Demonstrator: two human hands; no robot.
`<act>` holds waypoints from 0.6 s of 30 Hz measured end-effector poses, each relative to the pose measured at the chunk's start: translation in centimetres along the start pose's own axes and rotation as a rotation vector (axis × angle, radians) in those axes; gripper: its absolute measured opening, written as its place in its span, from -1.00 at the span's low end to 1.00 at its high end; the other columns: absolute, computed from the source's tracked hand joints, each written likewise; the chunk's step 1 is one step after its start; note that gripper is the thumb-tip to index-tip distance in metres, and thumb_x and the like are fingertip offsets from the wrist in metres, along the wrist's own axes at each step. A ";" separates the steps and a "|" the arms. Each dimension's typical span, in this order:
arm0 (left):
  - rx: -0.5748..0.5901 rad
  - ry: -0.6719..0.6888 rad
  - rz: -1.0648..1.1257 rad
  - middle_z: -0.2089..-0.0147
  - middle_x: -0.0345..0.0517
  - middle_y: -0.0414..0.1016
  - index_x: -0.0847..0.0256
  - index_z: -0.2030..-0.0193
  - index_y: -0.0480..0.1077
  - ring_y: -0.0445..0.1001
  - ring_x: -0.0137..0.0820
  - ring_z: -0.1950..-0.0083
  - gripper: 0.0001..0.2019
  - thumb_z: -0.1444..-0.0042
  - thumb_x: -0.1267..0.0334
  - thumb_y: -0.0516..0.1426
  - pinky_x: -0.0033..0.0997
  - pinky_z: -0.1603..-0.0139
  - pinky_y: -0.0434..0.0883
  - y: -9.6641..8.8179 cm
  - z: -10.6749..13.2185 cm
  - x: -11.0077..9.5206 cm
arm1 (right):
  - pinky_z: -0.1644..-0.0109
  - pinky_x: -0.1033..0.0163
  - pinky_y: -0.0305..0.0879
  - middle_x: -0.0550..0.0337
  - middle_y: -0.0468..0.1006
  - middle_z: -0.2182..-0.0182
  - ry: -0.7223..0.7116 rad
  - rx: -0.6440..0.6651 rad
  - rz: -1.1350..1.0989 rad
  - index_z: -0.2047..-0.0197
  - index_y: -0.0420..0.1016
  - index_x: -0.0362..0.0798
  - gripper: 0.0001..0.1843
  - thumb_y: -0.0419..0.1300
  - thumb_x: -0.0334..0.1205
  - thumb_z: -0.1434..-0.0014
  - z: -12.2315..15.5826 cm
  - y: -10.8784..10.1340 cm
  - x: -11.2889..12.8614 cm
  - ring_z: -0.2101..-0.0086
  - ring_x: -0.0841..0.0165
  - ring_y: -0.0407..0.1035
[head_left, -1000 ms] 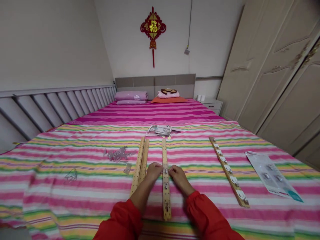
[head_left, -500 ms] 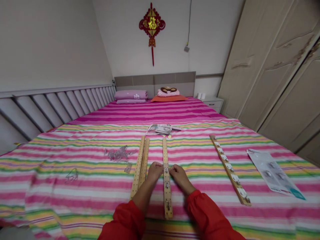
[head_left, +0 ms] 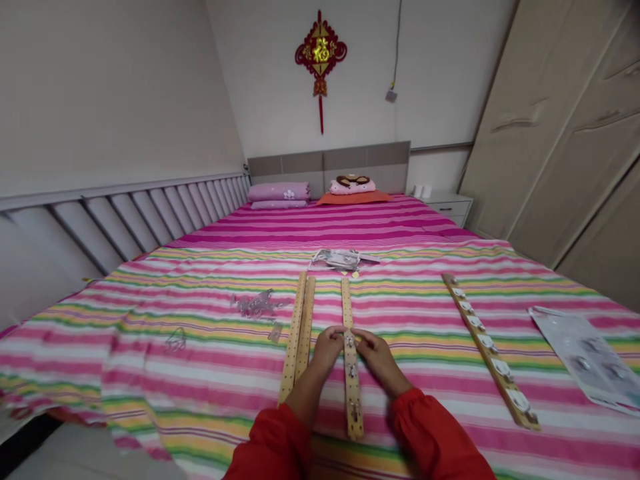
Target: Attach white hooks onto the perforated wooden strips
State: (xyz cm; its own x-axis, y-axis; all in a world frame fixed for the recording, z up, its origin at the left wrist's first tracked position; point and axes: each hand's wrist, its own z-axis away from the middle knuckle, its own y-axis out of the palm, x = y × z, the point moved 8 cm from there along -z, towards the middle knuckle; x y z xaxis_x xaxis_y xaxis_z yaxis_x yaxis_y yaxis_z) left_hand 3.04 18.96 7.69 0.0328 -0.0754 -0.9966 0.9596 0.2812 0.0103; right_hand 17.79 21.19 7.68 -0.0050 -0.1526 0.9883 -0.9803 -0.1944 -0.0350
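A narrow wooden strip point(head_left: 353, 395) with rows of holes lies lengthwise before me on a striped cloth. Three small metal hooks sit along its near half; the farthest metal hook point(head_left: 350, 341) is between my hands. At the strip's left edge, my left hand point(head_left: 328, 348) is closed with thumb and index finger on the wood. My right hand point(head_left: 379, 359) is across from it, fingers bent together, its fingertips at the right edge just beyond that hook. Anything small in the right fingertips is hidden. Two more perforated wooden strips point(head_left: 294, 347) lie left of my left hand.
A wooden rail with white-backed hooks point(head_left: 487, 343) lies to the right, beside a clear package point(head_left: 583, 357). Clear plastic pieces point(head_left: 259, 305) and a crumpled clear piece point(head_left: 176, 340) are on the left. More packaging point(head_left: 340, 259) lies beyond the strips. A bed railing point(head_left: 165, 207) runs along the left.
The view has swung slightly left, so everything sits farther right. My right fingertips have come in from beside the strip to its edge near the farthest hook. My left hand stays at the strip.
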 end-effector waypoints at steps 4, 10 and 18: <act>-0.017 -0.004 -0.041 0.51 -0.22 0.48 0.26 0.37 0.53 0.40 -0.46 0.43 -0.79 0.24 0.46 0.18 -0.49 0.34 0.34 0.0 0.0 0.1 | 0.17 0.08 0.37 0.12 0.66 0.39 0.006 0.021 0.010 0.24 0.64 -0.05 -0.65 0.27 -0.10 0.13 -0.3 0.0 -0.3 0.34 0.18 0.47; 0.062 -0.029 -0.046 0.49 -0.19 0.50 0.31 0.29 0.54 0.41 -0.46 0.43 -0.74 0.20 0.44 0.18 -0.46 0.31 0.35 0.1 0.9 -1.1 | 0.03 -0.01 0.37 0.07 0.68 0.25 0.029 0.069 -0.084 0.24 0.65 -0.02 -0.59 0.36 0.01 0.17 0.2 0.0 0.5 0.20 0.10 0.50; -0.434 0.222 -0.188 0.42 -0.13 0.48 0.25 0.36 0.45 0.44 -0.35 0.36 -0.75 0.16 0.13 0.18 -0.37 0.29 0.38 -13.6 3.1 -5.4 | 0.09 0.04 0.40 0.04 0.67 0.30 0.055 0.046 -0.168 0.18 0.62 -0.07 -0.46 0.37 0.12 0.16 0.9 -0.3 0.3 0.25 0.14 0.50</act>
State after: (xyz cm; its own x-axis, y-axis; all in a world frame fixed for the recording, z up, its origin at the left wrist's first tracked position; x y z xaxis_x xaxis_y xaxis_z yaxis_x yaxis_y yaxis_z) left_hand -9.33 12.58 13.15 -0.2344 0.0286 -0.9717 0.7373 0.6567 -0.1585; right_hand 18.26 20.33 7.81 0.1461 -0.0611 0.9874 -0.9582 -0.2567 0.1259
